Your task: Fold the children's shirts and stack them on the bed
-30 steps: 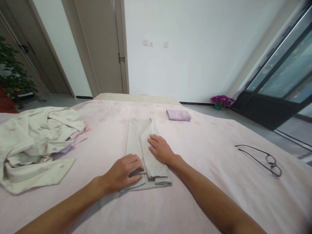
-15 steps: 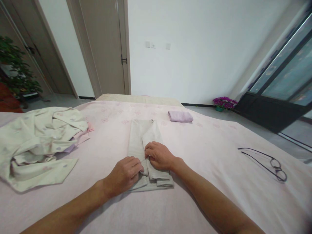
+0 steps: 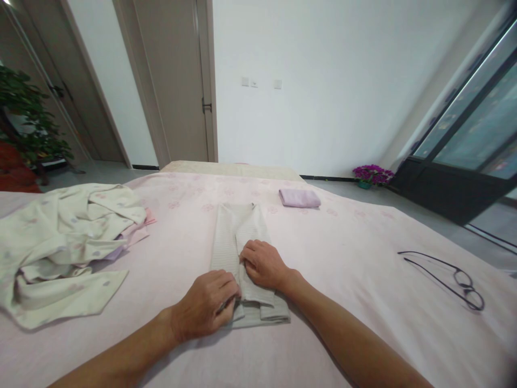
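A pale grey, finely striped garment [image 3: 226,237] lies folded into a long narrow shape on the pink bedspread in front of me. My left hand [image 3: 210,303] is at its lower left edge, fingers curled and pinching the cloth near the middle. On the upper right flap rests my right hand [image 3: 264,264], its fingers bent and gripping the edge of a fold at the centre. The fingertips of both hands are partly hidden. Below my right hand, layered ends of the cloth show at the near edge.
To the left lies a heap of cream patterned cloth [image 3: 76,226] with pink and lilac pieces under it. A folded lilac cloth [image 3: 299,198] sits toward the far edge of the bedspread [image 3: 347,258]. Black-framed glasses [image 3: 460,280] lie at the right.
My left hand has shifted slightly nearer to me and right, drawing the lower left part of the garment inward. My right hand stays on the fold. The view has tilted a little upward.
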Action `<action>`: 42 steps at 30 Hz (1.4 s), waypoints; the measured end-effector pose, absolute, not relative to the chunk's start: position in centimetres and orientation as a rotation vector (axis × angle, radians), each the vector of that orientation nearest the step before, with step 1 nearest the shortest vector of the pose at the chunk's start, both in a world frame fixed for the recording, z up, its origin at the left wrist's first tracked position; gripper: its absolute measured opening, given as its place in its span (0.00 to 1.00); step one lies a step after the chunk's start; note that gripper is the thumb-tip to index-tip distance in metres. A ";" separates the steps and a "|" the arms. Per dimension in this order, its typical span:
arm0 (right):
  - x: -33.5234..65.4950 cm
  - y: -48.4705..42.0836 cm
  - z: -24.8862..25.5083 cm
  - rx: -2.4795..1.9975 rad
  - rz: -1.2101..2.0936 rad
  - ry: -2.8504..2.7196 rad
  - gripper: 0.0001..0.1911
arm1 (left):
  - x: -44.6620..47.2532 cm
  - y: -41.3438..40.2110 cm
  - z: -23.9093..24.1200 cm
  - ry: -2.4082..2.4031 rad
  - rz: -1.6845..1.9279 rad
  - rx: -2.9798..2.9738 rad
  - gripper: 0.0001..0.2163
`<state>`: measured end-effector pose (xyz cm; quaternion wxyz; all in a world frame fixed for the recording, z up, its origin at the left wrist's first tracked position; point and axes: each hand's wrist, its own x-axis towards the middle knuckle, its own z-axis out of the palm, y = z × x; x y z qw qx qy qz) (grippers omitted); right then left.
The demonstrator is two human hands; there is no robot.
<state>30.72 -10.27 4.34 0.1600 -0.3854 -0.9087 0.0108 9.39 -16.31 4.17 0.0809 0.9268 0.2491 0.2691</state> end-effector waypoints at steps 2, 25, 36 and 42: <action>30.9 -10.1 4.0 -1.104 0.111 -2.528 0.10 | 9.4 -16.4 4.3 0.707 0.801 2.731 0.09; 29.9 3.5 5.0 -1.646 -0.041 -2.501 0.13 | 10.1 -15.7 3.4 0.652 0.697 2.735 0.07; 30.0 1.2 4.0 -1.614 -0.143 -2.370 0.17 | 10.1 -15.4 3.2 0.669 0.736 2.773 0.09; 30.4 -2.4 4.1 -1.629 -0.209 -2.418 0.29 | 11.0 -13.9 3.9 0.871 1.010 2.731 0.10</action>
